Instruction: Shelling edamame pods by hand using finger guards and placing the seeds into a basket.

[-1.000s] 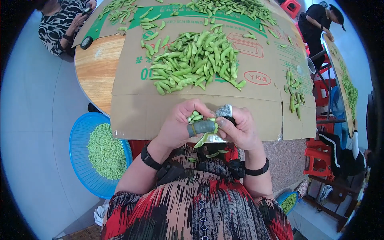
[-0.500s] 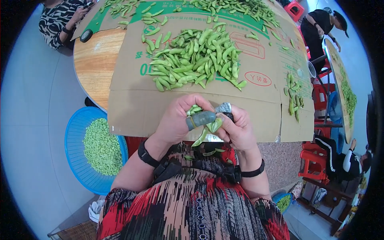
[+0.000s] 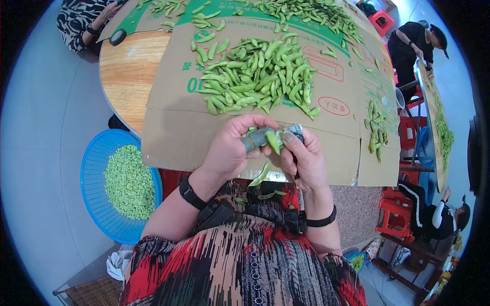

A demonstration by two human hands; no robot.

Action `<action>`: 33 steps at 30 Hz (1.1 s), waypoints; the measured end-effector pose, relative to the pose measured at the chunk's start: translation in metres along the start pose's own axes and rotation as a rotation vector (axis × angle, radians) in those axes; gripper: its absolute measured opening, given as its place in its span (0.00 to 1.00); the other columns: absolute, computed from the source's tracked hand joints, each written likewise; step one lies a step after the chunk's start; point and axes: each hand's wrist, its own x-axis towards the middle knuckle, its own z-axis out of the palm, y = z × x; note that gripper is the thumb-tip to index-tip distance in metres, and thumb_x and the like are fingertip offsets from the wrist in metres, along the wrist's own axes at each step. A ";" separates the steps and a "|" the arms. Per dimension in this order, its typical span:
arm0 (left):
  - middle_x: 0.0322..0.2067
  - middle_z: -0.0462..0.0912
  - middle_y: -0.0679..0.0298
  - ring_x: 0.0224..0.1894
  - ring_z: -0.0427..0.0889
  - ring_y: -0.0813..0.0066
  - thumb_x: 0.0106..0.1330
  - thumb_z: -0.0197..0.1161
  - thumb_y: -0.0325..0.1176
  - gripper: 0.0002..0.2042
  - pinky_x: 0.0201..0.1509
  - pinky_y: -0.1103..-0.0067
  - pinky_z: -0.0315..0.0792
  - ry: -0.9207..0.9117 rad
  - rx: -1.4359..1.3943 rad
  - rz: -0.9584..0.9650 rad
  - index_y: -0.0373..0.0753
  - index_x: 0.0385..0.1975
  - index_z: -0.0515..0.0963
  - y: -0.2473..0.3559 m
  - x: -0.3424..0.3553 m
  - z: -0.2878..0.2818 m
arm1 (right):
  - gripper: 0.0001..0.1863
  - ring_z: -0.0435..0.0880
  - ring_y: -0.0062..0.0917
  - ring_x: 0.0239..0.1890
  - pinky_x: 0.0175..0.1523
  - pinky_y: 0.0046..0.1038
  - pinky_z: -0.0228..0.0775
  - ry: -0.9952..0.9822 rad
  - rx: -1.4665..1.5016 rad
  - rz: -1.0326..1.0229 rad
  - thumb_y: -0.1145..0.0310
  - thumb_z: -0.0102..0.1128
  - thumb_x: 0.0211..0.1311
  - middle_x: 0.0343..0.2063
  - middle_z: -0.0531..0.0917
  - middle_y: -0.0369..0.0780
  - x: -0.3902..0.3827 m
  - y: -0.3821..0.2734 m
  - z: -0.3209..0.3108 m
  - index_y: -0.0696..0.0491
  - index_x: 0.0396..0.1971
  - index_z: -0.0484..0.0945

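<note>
My left hand (image 3: 229, 148) is closed around a few green beans or pods, mostly hidden, with a grey-green cover (image 3: 256, 138) on its thumb. Against it, my right hand (image 3: 306, 158) pinches a green pod (image 3: 272, 142), and a grey mottled wrap (image 3: 295, 130) covers one right finger. An opened pod (image 3: 259, 174) shows below both hands, with more bits on my lap. Just beyond the hands, a heap of pods (image 3: 260, 71) lies on cardboard (image 3: 214, 135) over a round wooden table (image 3: 125, 76). A blue basket (image 3: 89, 178) of shelled beans (image 3: 127, 183) is at lower left.
More pods (image 3: 311, 18) lie at the back and right. A patterned-sleeved person (image 3: 76, 25) sits at upper left. Two people in black (image 3: 411, 46) (image 3: 439, 222) are by another table (image 3: 436, 158) at right, among red stools (image 3: 395, 214). A dark round object (image 3: 117, 36) lies on the wood.
My hands have risen slightly in the picture, and the pod between them has turned. The person at upper right has shifted their arms. The view has moved a little.
</note>
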 end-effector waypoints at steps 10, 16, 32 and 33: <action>0.32 0.76 0.64 0.25 0.69 0.85 0.64 0.51 0.27 0.06 0.22 0.91 0.58 0.093 -0.083 0.095 0.37 0.39 0.71 0.015 -0.026 -0.016 | 0.15 0.80 0.26 0.25 0.35 0.29 0.72 0.006 -0.822 -0.040 0.69 0.59 0.54 0.24 0.81 0.41 -0.013 -0.033 -0.020 0.54 0.43 0.77; 0.36 0.77 0.64 0.31 0.74 0.79 0.63 0.52 0.29 0.08 0.31 0.87 0.68 0.608 0.525 0.353 0.35 0.40 0.74 0.086 -0.140 -0.096 | 0.13 0.78 0.45 0.27 0.32 0.41 0.69 0.501 -1.540 -0.320 0.68 0.56 0.55 0.22 0.79 0.52 0.025 -0.025 -0.057 0.56 0.40 0.76; 0.31 0.79 0.69 0.29 0.74 0.87 0.59 0.63 0.31 0.14 0.29 0.89 0.66 0.131 0.388 0.030 0.37 0.44 0.76 0.027 -0.038 -0.009 | 0.06 0.61 0.06 0.14 0.18 0.13 0.50 -0.061 -0.273 0.002 0.68 0.57 0.61 0.14 0.70 0.26 -0.002 -0.002 0.015 0.55 0.30 0.76; 0.31 0.79 0.69 0.29 0.74 0.87 0.59 0.63 0.31 0.14 0.29 0.89 0.66 0.131 0.390 0.033 0.37 0.44 0.76 0.019 -0.030 -0.009 | 0.06 0.61 0.06 0.14 0.18 0.13 0.50 -0.063 -0.274 0.000 0.68 0.57 0.61 0.14 0.70 0.26 -0.004 -0.003 0.015 0.55 0.30 0.76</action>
